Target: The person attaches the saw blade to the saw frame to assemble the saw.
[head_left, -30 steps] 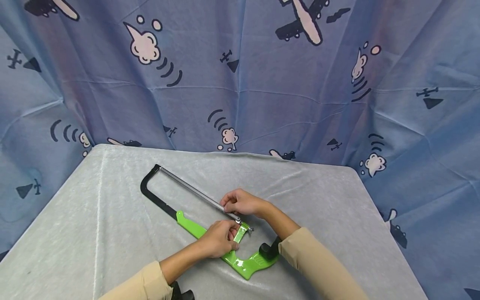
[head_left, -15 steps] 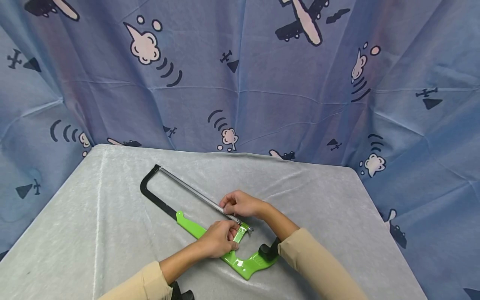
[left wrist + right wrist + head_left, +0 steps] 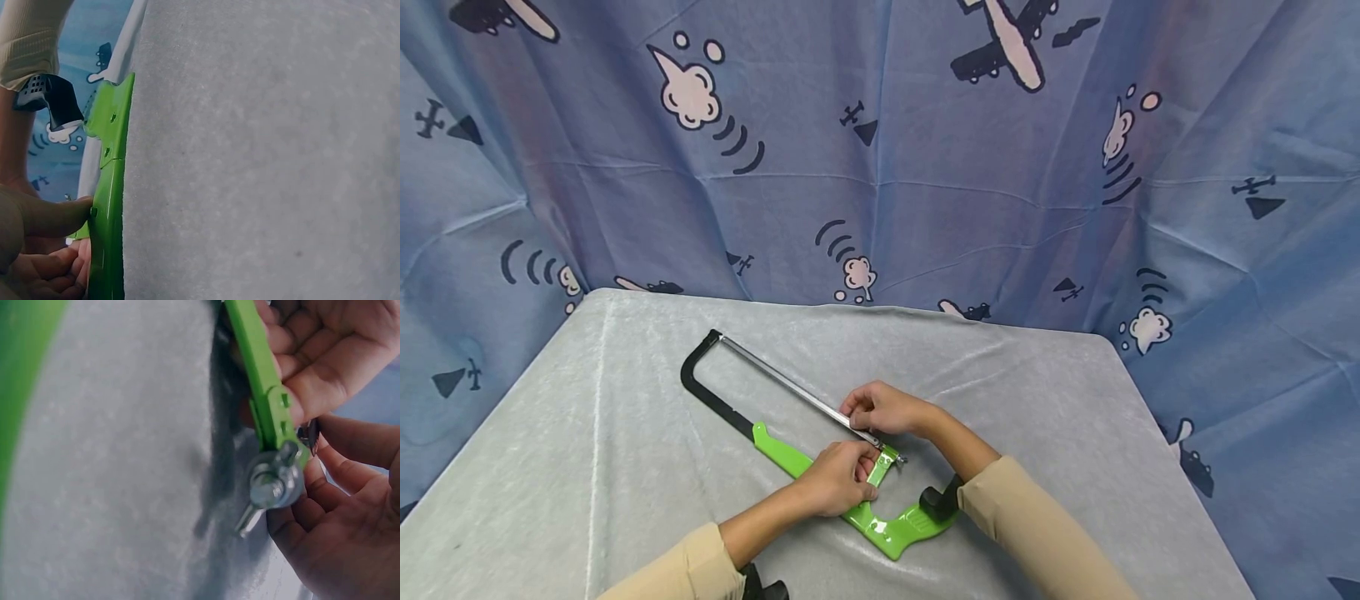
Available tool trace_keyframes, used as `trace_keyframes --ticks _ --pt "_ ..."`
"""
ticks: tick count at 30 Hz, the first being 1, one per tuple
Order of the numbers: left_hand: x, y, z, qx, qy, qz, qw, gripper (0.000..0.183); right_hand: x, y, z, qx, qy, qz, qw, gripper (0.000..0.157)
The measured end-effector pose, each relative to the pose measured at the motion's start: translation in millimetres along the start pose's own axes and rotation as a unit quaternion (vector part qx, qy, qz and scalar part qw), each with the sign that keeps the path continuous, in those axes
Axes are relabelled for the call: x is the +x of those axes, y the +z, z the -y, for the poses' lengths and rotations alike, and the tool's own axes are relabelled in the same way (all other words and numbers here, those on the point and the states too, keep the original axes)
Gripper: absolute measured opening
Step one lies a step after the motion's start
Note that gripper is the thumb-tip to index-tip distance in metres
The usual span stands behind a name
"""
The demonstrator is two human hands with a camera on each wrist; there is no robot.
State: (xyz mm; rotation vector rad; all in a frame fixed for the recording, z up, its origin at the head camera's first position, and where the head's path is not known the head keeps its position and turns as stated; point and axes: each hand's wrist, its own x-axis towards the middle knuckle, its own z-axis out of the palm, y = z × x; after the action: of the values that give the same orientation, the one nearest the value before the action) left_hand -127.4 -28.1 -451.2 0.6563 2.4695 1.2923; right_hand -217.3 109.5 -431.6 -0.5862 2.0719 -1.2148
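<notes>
A hacksaw (image 3: 781, 452) with a green handle and a black front frame lies on the table. Its silver blade (image 3: 782, 379) runs from the black far tip to the green arm (image 3: 259, 359) by the handle. My left hand (image 3: 833, 477) holds that green arm between thumb and fingers, its thumb (image 3: 62, 215) against the frame in the left wrist view. With my right hand (image 3: 887, 407) I pinch the blade close to its handle end. A metal wing nut (image 3: 269, 487) sits at the end of the green arm, beside the right fingers. The fingers partly hide the blade's end fitting.
Pale grey cloth covers the table (image 3: 647, 483). Behind it hangs a blue curtain (image 3: 880, 150) with airplane prints. A black wrist mount (image 3: 938, 500) overlaps the hacksaw's grip in the head view, and another black mount (image 3: 765, 586) shows below the left sleeve.
The blade's handle end has shifted slightly toward the green arm, with the right fingers moving along with it. My left hand and the hacksaw frame stay put.
</notes>
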Motion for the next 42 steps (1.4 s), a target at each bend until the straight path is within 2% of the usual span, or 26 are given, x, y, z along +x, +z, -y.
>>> trace_keyframes --ticks 11,42 --pt "-0.5 -0.4 0.2 -0.003 -0.009 0.001 1.0000 0.029 -1.6 -0.5 0.6 -0.016 -0.002 0.010 1.000 0.019" --pt "0.4 0.6 1.9 -0.001 0.003 -0.004 1.0000 0.029 -2.1 -1.5 -1.6 -0.035 -0.024 0.014 0.999 0.016"
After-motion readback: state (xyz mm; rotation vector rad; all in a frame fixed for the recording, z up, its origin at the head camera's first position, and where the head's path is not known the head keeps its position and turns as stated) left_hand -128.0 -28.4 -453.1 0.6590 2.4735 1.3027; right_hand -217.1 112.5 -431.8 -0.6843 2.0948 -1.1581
